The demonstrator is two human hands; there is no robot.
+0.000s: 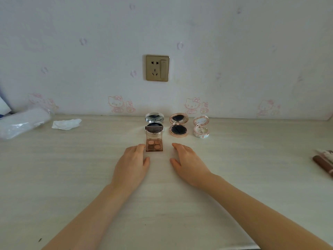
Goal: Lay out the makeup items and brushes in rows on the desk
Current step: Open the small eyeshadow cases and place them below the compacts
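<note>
Home bedroom, vanity-style setup. I'm at a pale wood-grain tabletop (72,168) pushed against a wall with pink cartoon-cat wallpaper (117,103). Brass-coloured wall socket with switch (157,68) just above it. Open makeup compacts (178,125) in a row by the wall, an eyeshadow palette (154,144) in front, crumpled tissue (66,124) off left. Domestic, not commercial.

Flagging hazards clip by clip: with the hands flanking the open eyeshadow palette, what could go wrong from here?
The left hand touches the eyeshadow palette, whose upright lid stands just before the silver compact; a forward push could knock it. The right hand, open on the desk, might brush the rose-gold compact. The brushes at the desk's right edge could roll off.
</note>
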